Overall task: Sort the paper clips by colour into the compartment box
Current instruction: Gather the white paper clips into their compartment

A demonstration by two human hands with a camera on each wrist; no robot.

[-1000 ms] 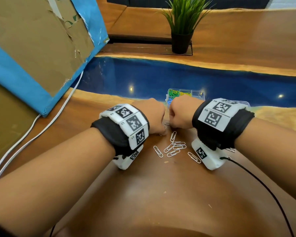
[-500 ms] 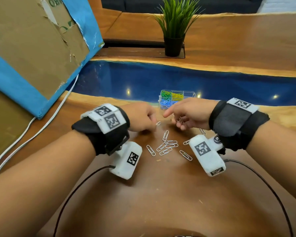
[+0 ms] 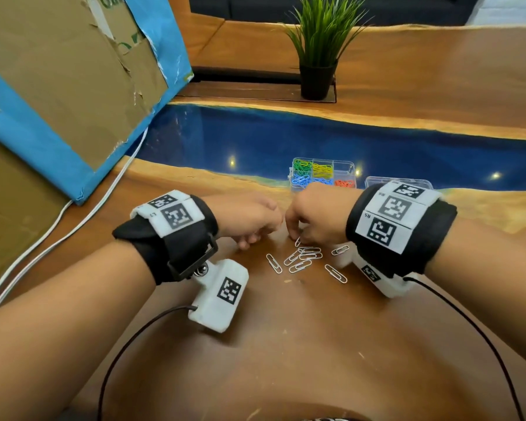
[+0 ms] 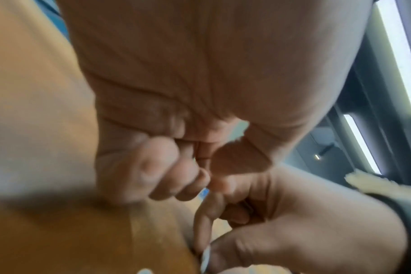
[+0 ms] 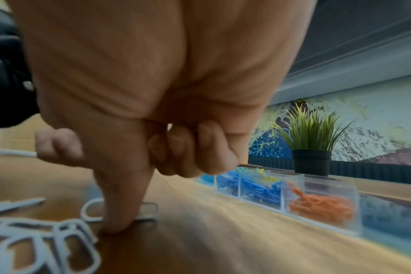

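Several white paper clips (image 3: 304,257) (image 5: 35,246) lie loose on the wooden table in front of me. My right hand (image 3: 301,229) (image 5: 120,213) is palm down over their far edge. Its thumb and forefinger tips pinch one white paper clip (image 3: 298,240) (image 5: 148,205) against the table, and the other fingers are curled in. My left hand (image 3: 252,229) (image 4: 164,166) rests just to the left in a loose fist, and no clip shows in it. Just behind the hands stands the clear compartment box (image 3: 343,165) (image 5: 322,185). It holds green, yellow, blue and orange-red clips (image 3: 345,183).
The box's clear lid (image 3: 377,180) lies to its right, half hidden by my right wrist. A blue resin strip (image 3: 255,138) runs across the table, and a potted plant (image 3: 319,56) stands beyond it. At the left are a cardboard box (image 3: 58,71) and white cables (image 3: 73,226).
My right hand has turned palm down and dropped its fingertips onto a clip at the pile's edge. The left hand has curled into a fist beside it.
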